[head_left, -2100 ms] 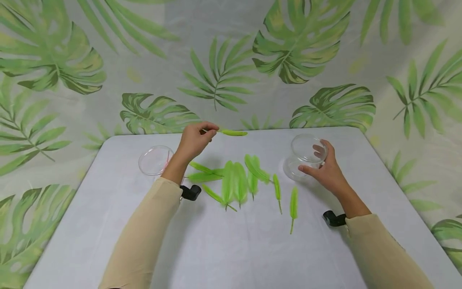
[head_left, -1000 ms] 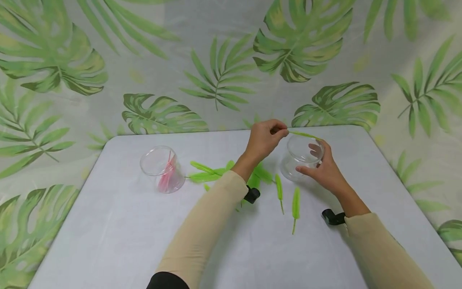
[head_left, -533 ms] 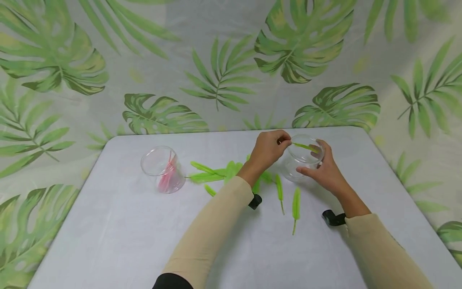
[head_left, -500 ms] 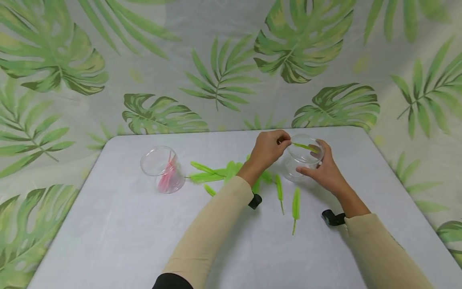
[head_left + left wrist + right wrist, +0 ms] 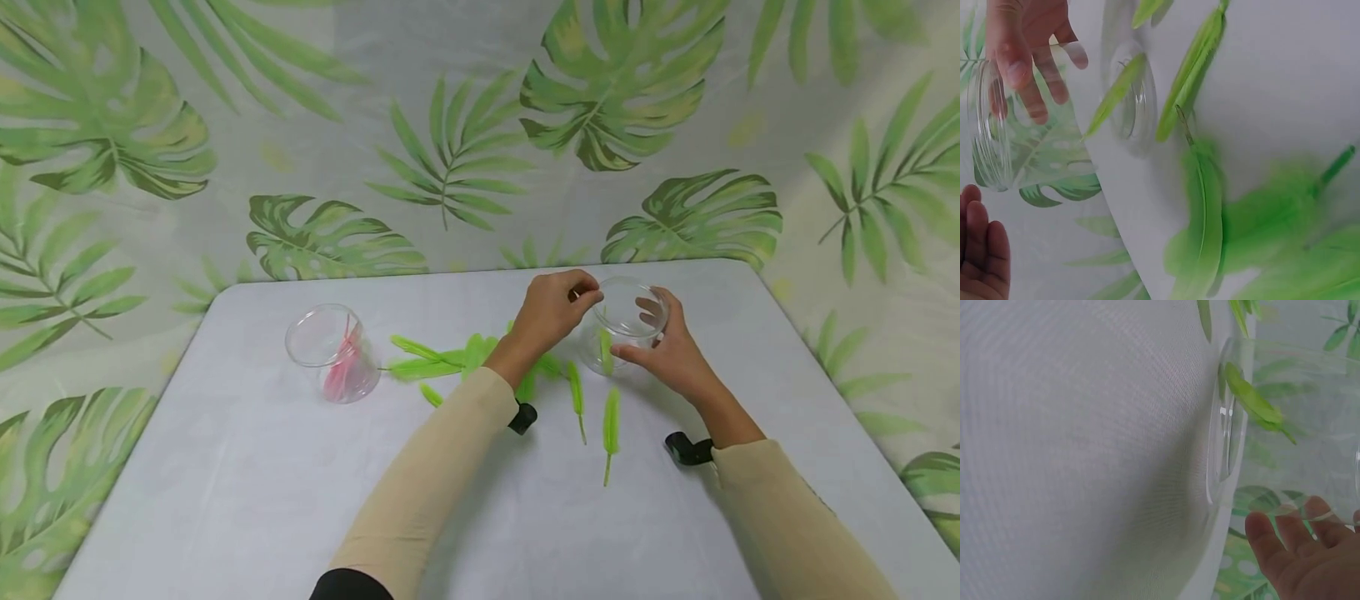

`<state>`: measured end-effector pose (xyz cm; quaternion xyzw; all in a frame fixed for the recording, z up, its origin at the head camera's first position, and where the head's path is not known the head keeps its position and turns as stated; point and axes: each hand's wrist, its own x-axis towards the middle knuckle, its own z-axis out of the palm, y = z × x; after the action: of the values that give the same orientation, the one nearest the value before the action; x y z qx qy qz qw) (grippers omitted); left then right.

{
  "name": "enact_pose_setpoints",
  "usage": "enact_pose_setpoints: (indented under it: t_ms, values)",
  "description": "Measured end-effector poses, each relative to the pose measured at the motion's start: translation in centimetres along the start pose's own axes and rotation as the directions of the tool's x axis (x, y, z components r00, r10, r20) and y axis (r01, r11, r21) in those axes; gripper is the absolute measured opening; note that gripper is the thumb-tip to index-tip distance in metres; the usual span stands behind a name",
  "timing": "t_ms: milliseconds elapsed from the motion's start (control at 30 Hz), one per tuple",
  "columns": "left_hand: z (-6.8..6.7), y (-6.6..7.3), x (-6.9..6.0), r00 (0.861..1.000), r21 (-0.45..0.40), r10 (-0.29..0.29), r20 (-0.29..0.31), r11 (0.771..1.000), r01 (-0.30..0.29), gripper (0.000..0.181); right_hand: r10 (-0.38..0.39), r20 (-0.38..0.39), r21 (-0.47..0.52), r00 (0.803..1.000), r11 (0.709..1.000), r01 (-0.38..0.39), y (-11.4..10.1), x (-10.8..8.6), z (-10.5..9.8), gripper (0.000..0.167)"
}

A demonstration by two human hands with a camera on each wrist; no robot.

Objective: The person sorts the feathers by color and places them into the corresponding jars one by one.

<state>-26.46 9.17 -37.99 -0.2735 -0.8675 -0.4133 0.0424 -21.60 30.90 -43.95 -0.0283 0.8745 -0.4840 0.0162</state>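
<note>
A clear glass jar [image 5: 630, 321] stands on the table's right side. My right hand [image 5: 671, 358] holds it from the right, thumb in front and fingers behind; in the right wrist view the fingers [image 5: 1266, 540] lie along its wall. Inside the jar a small green feather [image 5: 605, 348] leans near the left wall, thin stem end up. My left hand [image 5: 555, 308] hovers at the jar's left rim with fingers loosely bent. In the left wrist view nothing shows between the left hand's fingers [image 5: 994, 250], and the feather is apart from them.
Several green feathers [image 5: 431, 367] lie mid-table, partly hidden under the left forearm. Two small single feathers [image 5: 611, 421] [image 5: 575, 387] lie in front of the held jar. A second glass jar [image 5: 322, 333] with pink sticks [image 5: 343, 371] stands at the left.
My left hand has carried the feather from the left over to the jar and let go of it; the feather has dropped inside. The right hand has stayed on the jar.
</note>
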Motion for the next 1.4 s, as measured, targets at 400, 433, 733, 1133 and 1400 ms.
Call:
enact_pose_setpoints:
  t_ms: [400, 433, 733, 1133, 1400]
  values:
    - [-2.0, -0.9, -2.9, 0.966, 0.122, 0.256, -0.032, 0.960, -0.251, 0.023, 0.007, 0.001, 0.012, 1.000, 1.000, -0.007, -0.1, -0.1, 0.0, 0.114]
    - [-2.1, -1.0, -3.3, 0.961, 0.132, 0.274, -0.029, 0.954, -0.268, 0.022, 0.008, 0.003, 0.014, 1.000, 1.000, -0.008, -0.2, -0.1, 0.1, 0.115]
    - [-2.2, -0.5, -7.0, 0.896, 0.191, 0.444, 0.017, 0.878, -0.439, 0.016, 0.026, 0.009, 0.023, 1.000, 0.999, -0.027, -0.3, -0.2, -0.3, 0.115]
    - [-0.1, -0.2, -10.2, 0.846, 0.291, 0.332, 0.418, 0.833, -0.471, 0.017, 0.027, 0.010, 0.038, 1.000, 0.999, -0.027, -0.3, 0.0, -0.2, 0.114]
    - [3.0, 0.9, -11.8, 0.686, 0.410, 0.377, 0.623, 0.589, -0.696, 0.018, 0.022, 0.013, 0.036, 1.000, 0.999, -0.023, -0.4, -0.1, -0.3, 0.114]
